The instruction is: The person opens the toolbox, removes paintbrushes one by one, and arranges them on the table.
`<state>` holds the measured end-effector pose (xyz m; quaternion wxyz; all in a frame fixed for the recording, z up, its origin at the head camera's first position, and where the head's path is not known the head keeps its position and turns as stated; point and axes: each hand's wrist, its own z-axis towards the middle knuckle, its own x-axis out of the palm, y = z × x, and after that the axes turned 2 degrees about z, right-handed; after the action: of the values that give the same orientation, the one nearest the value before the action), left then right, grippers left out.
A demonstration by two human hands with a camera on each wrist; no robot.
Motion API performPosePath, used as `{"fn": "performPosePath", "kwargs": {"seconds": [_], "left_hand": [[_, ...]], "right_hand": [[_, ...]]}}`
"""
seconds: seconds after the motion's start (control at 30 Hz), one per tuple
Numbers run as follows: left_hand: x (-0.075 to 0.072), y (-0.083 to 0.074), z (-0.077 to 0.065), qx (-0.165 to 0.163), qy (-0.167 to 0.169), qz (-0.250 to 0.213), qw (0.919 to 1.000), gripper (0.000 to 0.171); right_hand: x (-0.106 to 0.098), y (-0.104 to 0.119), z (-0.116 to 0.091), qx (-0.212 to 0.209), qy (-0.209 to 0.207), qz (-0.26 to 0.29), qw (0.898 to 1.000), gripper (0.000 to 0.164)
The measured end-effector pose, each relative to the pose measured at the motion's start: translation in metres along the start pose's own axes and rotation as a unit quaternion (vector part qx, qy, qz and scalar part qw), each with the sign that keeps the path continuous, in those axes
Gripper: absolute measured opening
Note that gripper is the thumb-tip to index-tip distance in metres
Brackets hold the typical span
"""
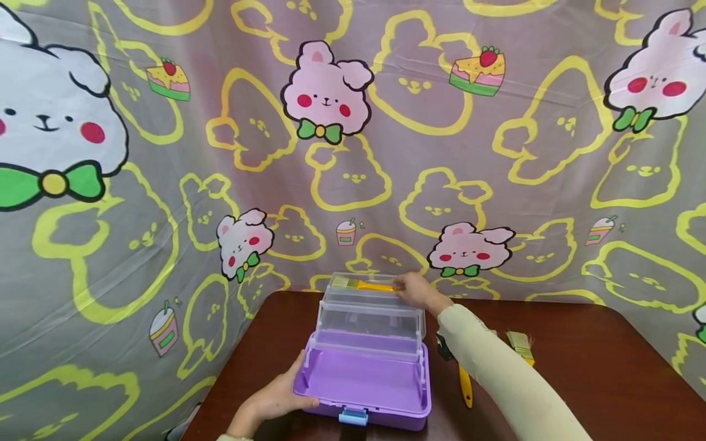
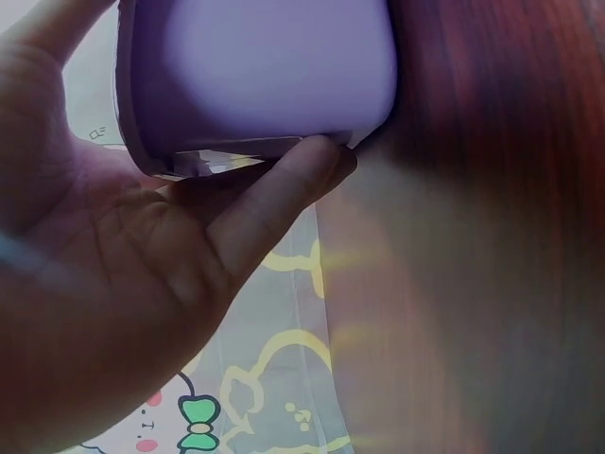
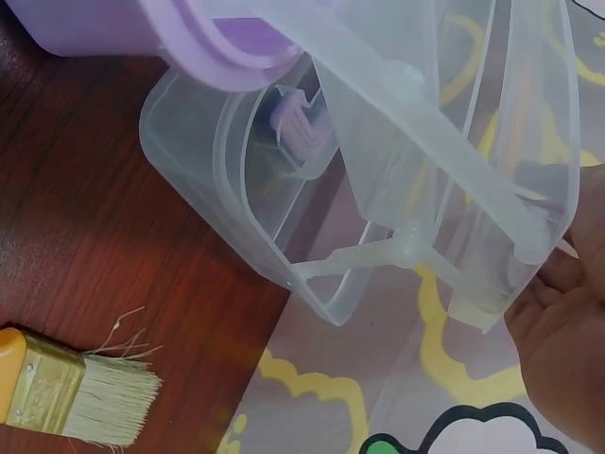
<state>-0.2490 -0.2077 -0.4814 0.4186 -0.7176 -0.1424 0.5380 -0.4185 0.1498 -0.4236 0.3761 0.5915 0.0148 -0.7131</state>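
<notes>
A purple storage box [image 1: 358, 376] stands unfolded on the table, its clear tiered trays [image 1: 368, 327] raised toward the back. My left hand [image 1: 278, 392] holds the box's front left corner, thumb against the front wall and fingers along the side. At the topmost tray, my right hand [image 1: 421, 293] grips the handle end of a paintbrush [image 1: 377, 286] with a yellow handle and pale bristles. The brush lies across that tray, bristles to the left. In the right wrist view, the right hand's fingertips are partly hidden behind the clear tray wall.
Right of the box, more brushes lie on the brown table [image 1: 579, 355]: a yellow handle [image 1: 466, 386] and a pale-bristled brush [image 1: 520, 344]. A dark object [image 1: 444, 347] is partly behind the right sleeve. A patterned curtain [image 1: 386, 184] hangs behind the table.
</notes>
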Motion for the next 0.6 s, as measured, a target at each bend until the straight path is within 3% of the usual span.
{"fn": "performPosePath", "kwargs": {"seconds": [0.2, 0.6], "left_hand": [[0.001, 0.000, 0.000, 0.000, 0.001, -0.010, 1.0000, 0.115], [0.000, 0.003, 0.000, 0.007, -0.003, -0.003, 1.0000, 0.114]], "right_hand": [[-0.002, 0.005, -0.002, -0.023, 0.009, -0.004, 1.000, 0.018], [-0.002, 0.016, -0.002, 0.074, 0.026, 0.048, 0.996, 0.025]]}}
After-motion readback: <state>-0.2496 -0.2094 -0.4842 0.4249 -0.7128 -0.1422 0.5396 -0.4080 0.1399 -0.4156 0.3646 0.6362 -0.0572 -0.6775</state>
